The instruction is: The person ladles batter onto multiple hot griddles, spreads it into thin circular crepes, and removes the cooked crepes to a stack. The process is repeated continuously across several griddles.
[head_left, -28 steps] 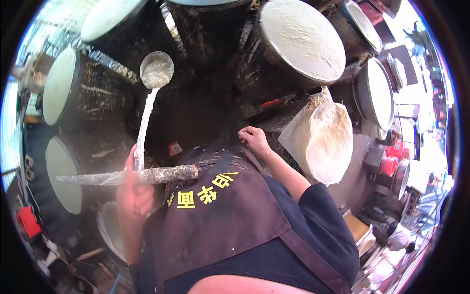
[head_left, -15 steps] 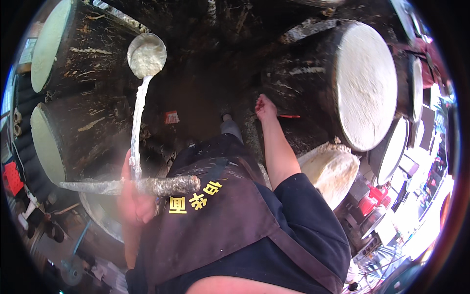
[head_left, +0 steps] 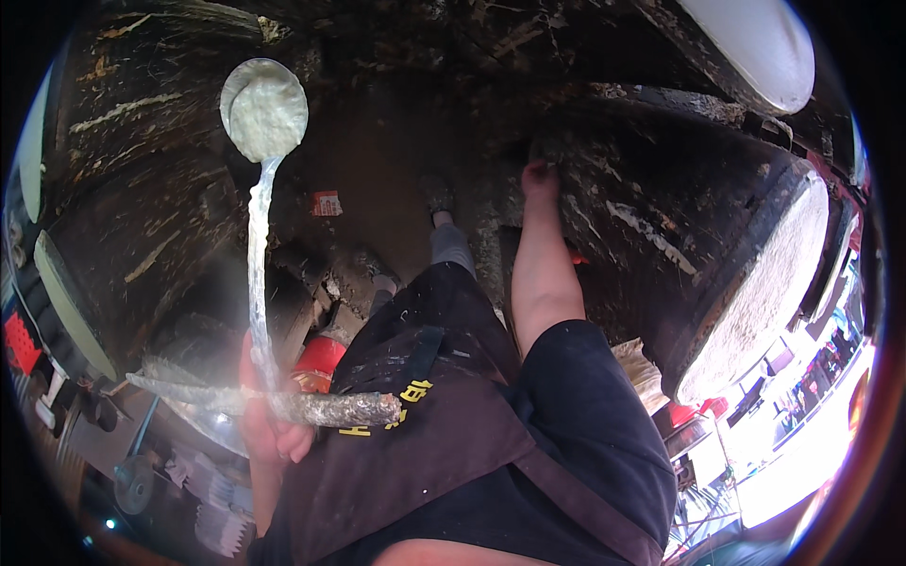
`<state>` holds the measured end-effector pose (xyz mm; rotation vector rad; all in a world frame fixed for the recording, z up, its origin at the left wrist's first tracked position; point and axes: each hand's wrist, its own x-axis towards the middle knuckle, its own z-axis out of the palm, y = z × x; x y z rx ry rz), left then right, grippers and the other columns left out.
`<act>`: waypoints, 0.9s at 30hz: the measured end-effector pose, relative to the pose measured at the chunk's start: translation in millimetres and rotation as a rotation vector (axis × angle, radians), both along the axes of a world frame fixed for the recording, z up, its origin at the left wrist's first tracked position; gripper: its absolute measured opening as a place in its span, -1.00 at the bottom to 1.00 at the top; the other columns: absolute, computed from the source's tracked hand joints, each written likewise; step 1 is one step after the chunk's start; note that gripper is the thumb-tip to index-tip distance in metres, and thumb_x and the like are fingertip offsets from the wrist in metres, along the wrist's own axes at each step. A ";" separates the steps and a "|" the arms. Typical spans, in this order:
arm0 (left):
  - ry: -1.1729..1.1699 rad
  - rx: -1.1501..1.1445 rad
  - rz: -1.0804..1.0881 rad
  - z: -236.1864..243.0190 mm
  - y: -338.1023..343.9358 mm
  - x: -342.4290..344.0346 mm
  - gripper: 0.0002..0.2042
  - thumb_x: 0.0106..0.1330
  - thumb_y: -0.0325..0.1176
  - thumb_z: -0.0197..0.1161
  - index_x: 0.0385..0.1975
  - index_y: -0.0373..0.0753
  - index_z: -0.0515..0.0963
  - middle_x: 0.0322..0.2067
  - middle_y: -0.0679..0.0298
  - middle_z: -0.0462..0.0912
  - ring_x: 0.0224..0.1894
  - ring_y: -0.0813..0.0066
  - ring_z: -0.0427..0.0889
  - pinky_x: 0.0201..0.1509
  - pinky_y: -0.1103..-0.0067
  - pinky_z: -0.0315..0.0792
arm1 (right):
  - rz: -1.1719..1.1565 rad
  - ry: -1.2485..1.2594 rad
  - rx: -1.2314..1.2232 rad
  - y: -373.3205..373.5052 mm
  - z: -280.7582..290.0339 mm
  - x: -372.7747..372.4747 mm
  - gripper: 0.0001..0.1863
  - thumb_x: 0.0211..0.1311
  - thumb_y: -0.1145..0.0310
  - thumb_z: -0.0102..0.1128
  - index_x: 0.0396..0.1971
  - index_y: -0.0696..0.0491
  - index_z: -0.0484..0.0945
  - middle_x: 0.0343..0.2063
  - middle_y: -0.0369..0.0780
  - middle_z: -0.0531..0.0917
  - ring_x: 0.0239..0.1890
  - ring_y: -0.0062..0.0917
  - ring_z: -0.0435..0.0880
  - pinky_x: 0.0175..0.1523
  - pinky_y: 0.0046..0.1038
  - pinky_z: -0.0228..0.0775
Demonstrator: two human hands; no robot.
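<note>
My left hand [head_left: 274, 434], low at left, is closed on a batter-crusted ladle [head_left: 264, 110] and a crusted tapered stick [head_left: 349, 407] lying crosswise over its handle. The ladle's round bowl, full of thick pale batter, is raised toward the upper left. Haze blurs this hand slightly. My right hand [head_left: 540, 179] reaches forward beside the dark, streaked side of a large barrel [head_left: 642, 245]; its fingers are dim and blurred, so whether they hold anything is unclear. My dark apron [head_left: 425, 453] spans the lower middle.
Dark barrels with pale round tops [head_left: 741, 47] surround me left, right and ahead. My foot [head_left: 439, 193] stands on dark floor near a red-and-white scrap [head_left: 327, 204]. A red container [head_left: 321, 357] is behind the ladle handle; assorted gear fills both edges.
My view has tilted toward the floor, bringing my feet and the red container into sight. My right hand has extended forward along the barrel; my left still grips ladle and stick.
</note>
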<state>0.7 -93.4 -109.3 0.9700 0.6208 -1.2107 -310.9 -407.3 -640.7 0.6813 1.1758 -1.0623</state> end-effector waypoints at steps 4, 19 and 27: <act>-0.076 -0.024 -0.084 -4.2 -7.1 3.5 -0.37 0.47 -0.25 -0.11 0.43 0.12 -0.29 -0.58 0.15 0.37 -0.92 0.63 0.09 -0.93 0.62 0.19 | -0.056 0.032 -0.066 1.6 -10.6 -3.3 -0.70 0.42 0.21 -0.12 -0.36 0.12 0.48 -0.54 -0.19 0.57 -0.50 -0.43 0.59 -0.42 -0.47 0.55; -0.146 0.043 -0.160 13.1 0.8 4.8 -0.36 0.46 -0.23 -0.09 0.43 0.13 -0.28 -0.52 0.21 0.39 -0.87 0.65 0.13 -0.90 0.64 0.14 | 0.214 0.245 -0.097 24.0 52.6 43.3 -0.81 0.37 0.29 -0.02 -0.27 0.11 0.47 -0.45 -0.15 0.58 -0.45 -0.36 0.62 -0.35 -0.43 0.62; -0.122 -0.248 -0.164 38.9 40.6 8.9 -0.26 0.38 -0.17 0.13 0.42 0.22 -0.21 -0.39 0.23 0.46 -0.82 0.71 0.19 -0.85 0.69 0.20 | 1.461 0.291 -0.586 91.1 272.7 157.4 -0.84 0.29 0.37 0.15 -0.18 0.07 0.55 -0.27 -0.23 0.64 -0.28 -0.56 0.66 -0.25 -0.55 0.55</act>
